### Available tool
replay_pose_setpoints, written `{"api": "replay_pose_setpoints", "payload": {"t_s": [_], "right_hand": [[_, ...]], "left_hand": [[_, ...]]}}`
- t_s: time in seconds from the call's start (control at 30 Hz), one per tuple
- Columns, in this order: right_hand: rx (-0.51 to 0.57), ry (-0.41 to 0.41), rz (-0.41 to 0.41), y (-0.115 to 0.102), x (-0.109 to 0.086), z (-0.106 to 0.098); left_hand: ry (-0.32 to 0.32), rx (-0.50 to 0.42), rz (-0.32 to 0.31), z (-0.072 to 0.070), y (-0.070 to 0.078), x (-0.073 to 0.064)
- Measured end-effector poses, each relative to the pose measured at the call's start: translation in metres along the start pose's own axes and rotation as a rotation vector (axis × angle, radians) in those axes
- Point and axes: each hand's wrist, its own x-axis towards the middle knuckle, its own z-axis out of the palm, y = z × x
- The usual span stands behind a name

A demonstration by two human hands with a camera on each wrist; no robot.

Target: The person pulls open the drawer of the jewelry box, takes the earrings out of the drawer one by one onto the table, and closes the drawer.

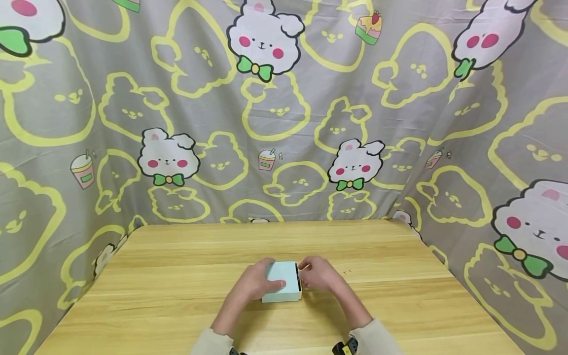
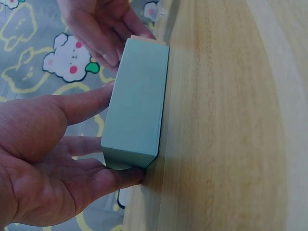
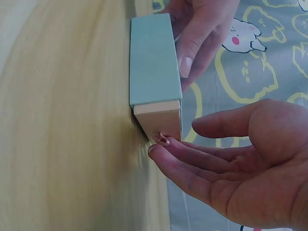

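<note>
A mint-green drawer box (image 1: 281, 281) lies on the wooden table, its pale pinkish inner drawer (image 3: 159, 120) jutting slightly from the right end. My left hand (image 1: 259, 280) grips the green sleeve, thumb across the top and other fingers around the far and left sides. At the drawer's end is my right hand (image 1: 317, 273), fingertips at a small ribbon pull loop (image 3: 161, 139) on the drawer front. Two fingers hold the ribbon between them, while the thumb stands apart from it in the right wrist view. What lies inside the drawer is hidden.
The light wood table (image 1: 186, 266) extends around the box on all sides. Grey curtains (image 1: 284, 123) with rabbit prints hang behind and along both sides. Dark wrist-worn devices (image 1: 345, 347) show near the sleeves at the bottom.
</note>
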Motion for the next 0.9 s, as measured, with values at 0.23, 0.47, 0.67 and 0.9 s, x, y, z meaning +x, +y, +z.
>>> {"api": "replay_pose_setpoints", "payload": {"t_s": [0.23, 0.47, 0.67, 0.9], "right_hand": [[-0.036, -0.005, -0.027, -0.0033, -0.0006, 0.0054], [-0.024, -0.004, -0.016, -0.0054, -0.0031, 0.0057], [-0.008, -0.012, -0.01, -0.0036, -0.0026, 0.0047], [-0.109, 0.118, -0.028, -0.0053, -0.0034, 0.0033]], "left_hand": [[-0.002, -0.014, -0.001, -0.0016, 0.0008, -0.0009], [-0.002, -0.011, 0.009, -0.0019, 0.0009, -0.0008], [-0.017, -0.025, -0.009, -0.0032, 0.001, -0.0023], [0.018, -0.065, -0.058, -0.0086, -0.0031, 0.0006]]}}
